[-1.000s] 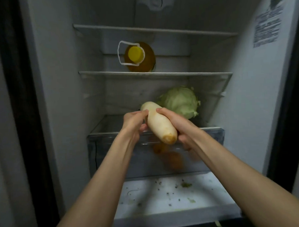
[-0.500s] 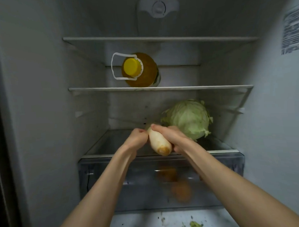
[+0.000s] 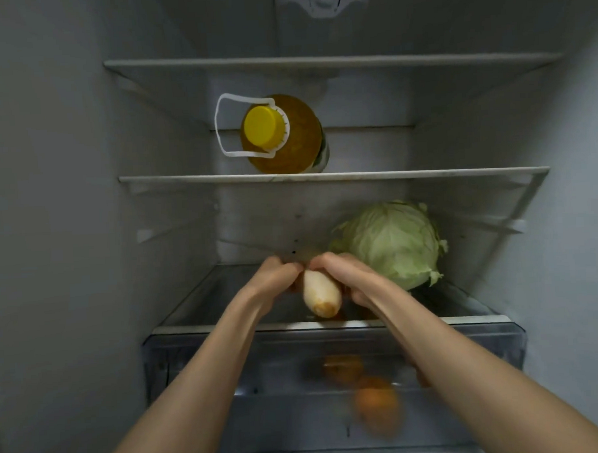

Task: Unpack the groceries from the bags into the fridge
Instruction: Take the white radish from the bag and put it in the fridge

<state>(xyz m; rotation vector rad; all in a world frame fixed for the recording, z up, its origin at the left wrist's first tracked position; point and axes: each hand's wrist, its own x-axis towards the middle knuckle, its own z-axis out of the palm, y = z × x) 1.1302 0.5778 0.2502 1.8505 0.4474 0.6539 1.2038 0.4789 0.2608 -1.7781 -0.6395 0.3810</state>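
Item: white radish (image 3: 319, 292), pale, long, cut end facing the camera. Both hands are holding it: left hand (image 3: 272, 279) at 9 o'clock, right hand (image 3: 347, 275) at 3 o'clock, each grip curling round its sides, likely steadying its length while lowering it. It is sitting just over the lowest shelf (image 3: 225, 298), beside the cabbage (image 3: 391, 244) at 2 o'clock. Oil bottle (image 3: 286, 134) is lying sideways at 12 o'clock, probably too tall upright. Oranges (image 3: 373, 401) are showing through the drawer (image 3: 194, 368).

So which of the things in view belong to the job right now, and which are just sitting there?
In the job: white radish, left hand, right hand, bottom shelf.
Just sitting there: cabbage, oil bottle, oranges in the drawer.
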